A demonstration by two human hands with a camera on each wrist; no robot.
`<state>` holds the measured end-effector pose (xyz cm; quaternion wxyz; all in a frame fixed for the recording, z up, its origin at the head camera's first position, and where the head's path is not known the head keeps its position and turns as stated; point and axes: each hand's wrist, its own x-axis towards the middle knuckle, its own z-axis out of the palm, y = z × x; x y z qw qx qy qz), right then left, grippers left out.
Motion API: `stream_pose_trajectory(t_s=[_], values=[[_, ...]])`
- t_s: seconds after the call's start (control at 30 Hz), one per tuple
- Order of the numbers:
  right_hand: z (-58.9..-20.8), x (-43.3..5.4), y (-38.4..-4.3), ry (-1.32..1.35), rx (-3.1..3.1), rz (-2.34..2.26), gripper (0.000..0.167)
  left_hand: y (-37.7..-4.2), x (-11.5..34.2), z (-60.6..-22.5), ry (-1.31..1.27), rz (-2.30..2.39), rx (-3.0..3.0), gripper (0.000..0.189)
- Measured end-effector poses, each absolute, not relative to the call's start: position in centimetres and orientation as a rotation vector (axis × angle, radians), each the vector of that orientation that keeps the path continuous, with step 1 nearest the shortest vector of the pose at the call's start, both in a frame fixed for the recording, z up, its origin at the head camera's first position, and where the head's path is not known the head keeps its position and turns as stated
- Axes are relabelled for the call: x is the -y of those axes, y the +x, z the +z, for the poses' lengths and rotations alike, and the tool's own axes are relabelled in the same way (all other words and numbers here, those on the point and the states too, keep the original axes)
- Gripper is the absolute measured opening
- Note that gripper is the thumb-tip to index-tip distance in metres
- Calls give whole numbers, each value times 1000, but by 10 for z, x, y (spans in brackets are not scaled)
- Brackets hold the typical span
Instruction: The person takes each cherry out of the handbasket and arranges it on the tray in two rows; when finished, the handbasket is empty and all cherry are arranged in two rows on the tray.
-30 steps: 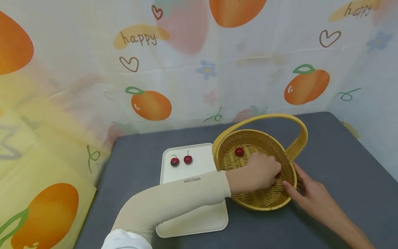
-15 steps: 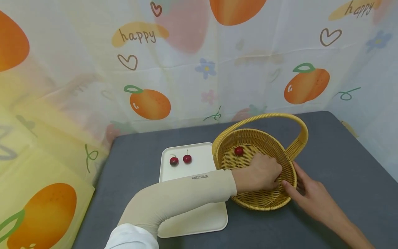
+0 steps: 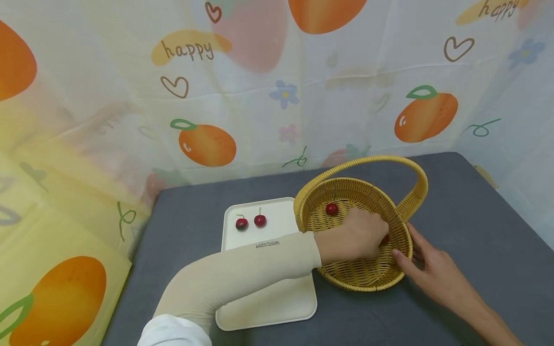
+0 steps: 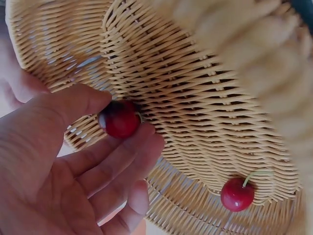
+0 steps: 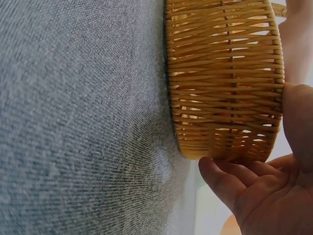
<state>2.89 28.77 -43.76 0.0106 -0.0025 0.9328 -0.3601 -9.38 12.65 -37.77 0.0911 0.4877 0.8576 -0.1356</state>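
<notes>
Inside a yellow woven basket (image 3: 352,277), my left hand (image 3: 361,234) reaches low over the right side of its floor. The left wrist view shows thumb and fingertips pinching a dark red cherry (image 4: 120,119); in the head view that hand mostly covers it. Another cherry (image 3: 332,209), with a green stem, lies towards the back of the basket floor. My right hand (image 3: 434,271) grips the basket's right side, thumb at the rim and fingers against the outer wall. Two stemmed cherries, one left (image 3: 241,223) and one right (image 3: 260,220), sit on a white tray (image 3: 268,312).
The tray stands left of the basket, and my left sleeve (image 3: 242,269) crosses over it. An arched handle (image 3: 368,161) rises above the basket. Both stand on a grey cloth-covered table (image 3: 190,211), with a fruit-printed curtain (image 3: 259,105) behind.
My left hand shifts slightly right and then back left within the basket, staying low over the cherry. The right hand keeps its grip on the basket.
</notes>
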Motion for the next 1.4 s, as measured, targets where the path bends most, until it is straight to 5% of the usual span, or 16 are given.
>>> stream_pose_trajectory(t_s=[0.6, 1.07, 1.4], values=[[-437, -287, 27, 29, -2875, -1125, 83, -87, -64, -355, 1736, -125, -2621, 9], [-436, -287, 28, 46, -2918, -1074, 83, -44, 0, -324, 2024, 205, -2635, 14], [-438, -284, 28, 82, -2861, -1081, 85, -11, 48, -331, 1875, 218, -2425, 20]])
